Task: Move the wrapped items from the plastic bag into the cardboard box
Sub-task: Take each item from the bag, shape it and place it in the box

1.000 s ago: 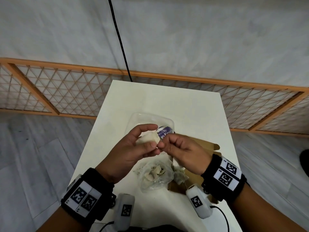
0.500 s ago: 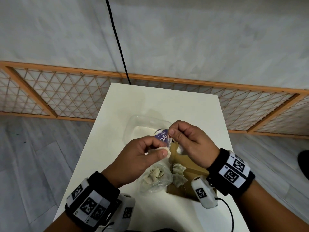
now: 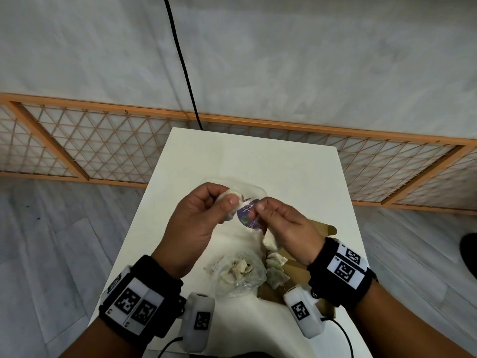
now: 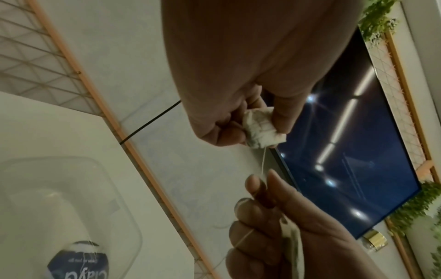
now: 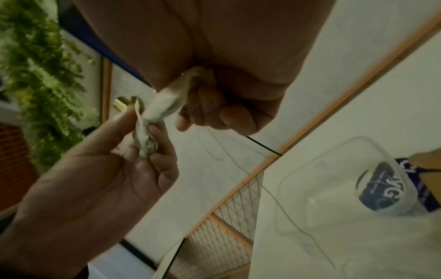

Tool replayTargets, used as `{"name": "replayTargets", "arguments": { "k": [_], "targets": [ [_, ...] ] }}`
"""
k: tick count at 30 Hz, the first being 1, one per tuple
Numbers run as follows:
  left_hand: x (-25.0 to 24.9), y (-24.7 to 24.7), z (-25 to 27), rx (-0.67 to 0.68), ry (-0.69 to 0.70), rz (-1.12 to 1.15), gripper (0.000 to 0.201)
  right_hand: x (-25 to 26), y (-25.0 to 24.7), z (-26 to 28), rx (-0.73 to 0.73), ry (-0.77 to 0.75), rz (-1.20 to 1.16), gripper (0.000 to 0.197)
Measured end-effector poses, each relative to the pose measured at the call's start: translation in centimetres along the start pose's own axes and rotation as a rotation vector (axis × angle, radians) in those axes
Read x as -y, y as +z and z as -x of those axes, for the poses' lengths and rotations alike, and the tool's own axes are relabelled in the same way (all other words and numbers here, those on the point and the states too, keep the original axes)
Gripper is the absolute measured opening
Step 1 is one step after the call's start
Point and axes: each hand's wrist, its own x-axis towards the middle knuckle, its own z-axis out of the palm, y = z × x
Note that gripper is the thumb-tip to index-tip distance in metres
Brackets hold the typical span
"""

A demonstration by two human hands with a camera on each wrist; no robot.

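At the bottom of the head view the forearms run out of frame, and the right wrist covers much of the cardboard box [image 3: 321,227] at lower right — only brown flaps and two wrapped packets [image 3: 276,270] at its left edge show. Just left of it, in the lower centre, the plastic bag [image 3: 238,273] lies crumpled on the white table [image 3: 258,156], pale packets blurred inside it. Higher, at mid-frame, both hands are raised above the table, knuckles up, nearly touching. The left hand [image 3: 200,219] pinches a wrapped item [image 4: 259,129] between thumb and curled fingers. The right hand [image 3: 285,222] pinches a thin thread [image 4: 262,163] running from that item, with another packet [image 5: 164,105] tucked under its curled fingers. Between the hands hangs a round purple tag [image 3: 247,215] — its print unreadable. Beyond them, partly hidden, sits a clear plastic tray [image 3: 254,187].
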Motion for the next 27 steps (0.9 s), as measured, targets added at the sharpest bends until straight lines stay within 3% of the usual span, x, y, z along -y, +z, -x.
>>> {"name": "replayTargets", "arguments": {
  "k": [3,7,14,22,27],
  "targets": [
    [0.1,-0.9,-0.4,-0.1,-0.014,0.009,0.02,-0.1,-0.4,-0.2,-0.053,0.099,-0.177,0.037],
    [0.8,-1.6,-0.5,-0.155,-0.024,-0.033,0.03,0.2,-1.0,-0.3,0.008,0.203,-0.445,0.044],
    [3.1,-1.5,-0.4,-0.216,0.051,-0.348,0.031,0.1,-1.2,0.0,-0.004,0.016,-0.341,0.059],
    [3.4,-0.4,-0.1,-0.012,-0.057,-0.275,0.015,0.8,-0.5,0.8,0.092,-0.035,-0.214,0.083],
    [2.6,0.4,0.4,0.115,-0.064,-0.289,0.026,1.1,0.0,1.2,0.104,-0.11,-0.124,0.093]
  ]
}}
